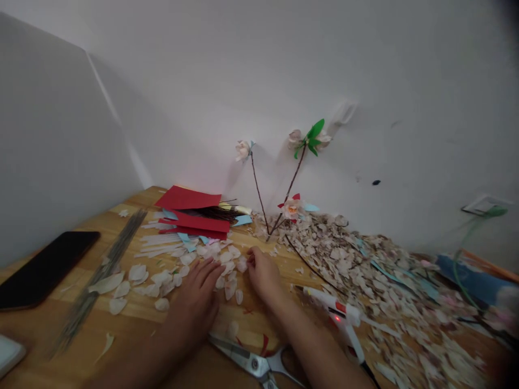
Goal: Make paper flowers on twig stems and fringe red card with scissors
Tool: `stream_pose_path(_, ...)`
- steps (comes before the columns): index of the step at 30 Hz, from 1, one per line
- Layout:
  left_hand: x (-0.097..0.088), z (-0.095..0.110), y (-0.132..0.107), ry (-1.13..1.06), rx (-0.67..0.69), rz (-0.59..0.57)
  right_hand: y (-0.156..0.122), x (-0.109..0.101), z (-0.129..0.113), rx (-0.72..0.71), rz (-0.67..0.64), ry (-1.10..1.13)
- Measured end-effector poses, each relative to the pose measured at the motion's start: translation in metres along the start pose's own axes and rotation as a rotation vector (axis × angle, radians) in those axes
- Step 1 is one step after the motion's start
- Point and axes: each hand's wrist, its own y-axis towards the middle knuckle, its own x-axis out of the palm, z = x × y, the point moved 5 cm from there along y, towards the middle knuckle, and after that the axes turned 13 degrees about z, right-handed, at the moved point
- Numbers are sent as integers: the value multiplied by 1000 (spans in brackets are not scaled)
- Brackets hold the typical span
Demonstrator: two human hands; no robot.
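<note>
Left hand [201, 286] open, fingers loosely extended among pale petals [162, 281] mid-scene on the desk [133, 335]. Right hand [261, 273] curled beside a petal [242, 263]; blurred, cannot tell whether it grips. Glue gun [339, 309] lies right, scissors [255, 365] near, red paper [188, 198] far left.

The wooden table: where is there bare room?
Mostly bare wood lies front left, between the wires and left forearm, around a pale scrap; a strip also separates wires and black slab. Petals and a glue gun crowd the right.
</note>
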Motion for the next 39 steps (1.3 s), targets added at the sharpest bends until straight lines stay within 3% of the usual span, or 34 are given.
stream_pose_path(4, -3, 1, -1, -244, -213, 9, -22, -23, -13, -84, 28, 87)
stream_pose_path(9, 11, 5, -9, -851, -720, -95, -58, -45, -37, -279, 47, 137)
stream_pose_path(12, 16, 8, -12, -959, -862, -157, -70, -48, -44, -370, 23, 166)
stream_pose_path(15, 16, 4, -12, -932, -903, -155, -75, -58, -42, -370, 24, 192)
stream_pose_path(18, 14, -6, -12, -881, -940, -89, -83, -76, -28, -274, -42, 160)
stream_pose_path(22, 10, -20, -9, -822, -976, 19, -113, -82, 4, -34, -502, -24)
stream_pose_path(24, 10, -24, -9, -814, -987, 56, -126, -84, 15, 24, -556, -98)
stream_pose_path(27, 8, -28, -8, -812, -990, 97, -135, -83, 22, 67, -537, -135)
stream_pose_path(32, 1, -34, -6, -784, -976, 163, -144, -71, 26, 10, -551, -181)
stream_pose_path(36, -7, -39, -1, -742, -955, 214, -147, -70, 34, 63, -405, -151)
stream_pose_path(39, -9, -43, 1, -710, -939, 232, -140, -89, 37, 48, -316, -95)
